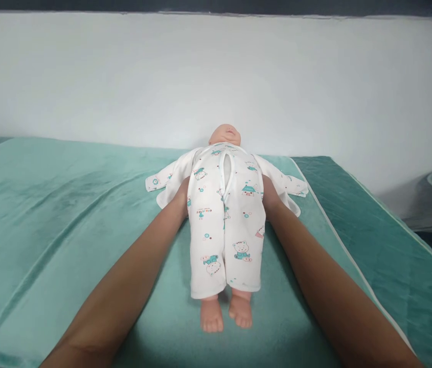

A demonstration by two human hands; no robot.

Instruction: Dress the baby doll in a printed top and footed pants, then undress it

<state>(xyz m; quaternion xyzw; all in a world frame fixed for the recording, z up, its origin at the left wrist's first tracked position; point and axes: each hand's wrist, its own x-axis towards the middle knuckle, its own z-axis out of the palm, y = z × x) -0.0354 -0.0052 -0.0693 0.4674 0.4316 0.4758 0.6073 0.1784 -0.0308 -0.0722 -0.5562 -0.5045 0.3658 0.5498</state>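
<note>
A baby doll (225, 134) lies on its back, head toward the wall and bare feet toward me. It wears white printed split-crotch pants (208, 225) and a matching white top (177, 171) whose sleeves spread out to both sides. My left hand (185, 197) reaches under the left side of the pants at hip height. On the opposite side, my right hand (268, 194) is tucked in the same way. The fingers of both hands are hidden behind the pants and the doll's body, so their grip does not show.
A light green blanket (66, 204) with a few wrinkles covers the surface beneath the doll. To the right, beyond its pale edge, lies a darker green cover (377, 245). A white wall (216, 71) rises right behind the doll's head.
</note>
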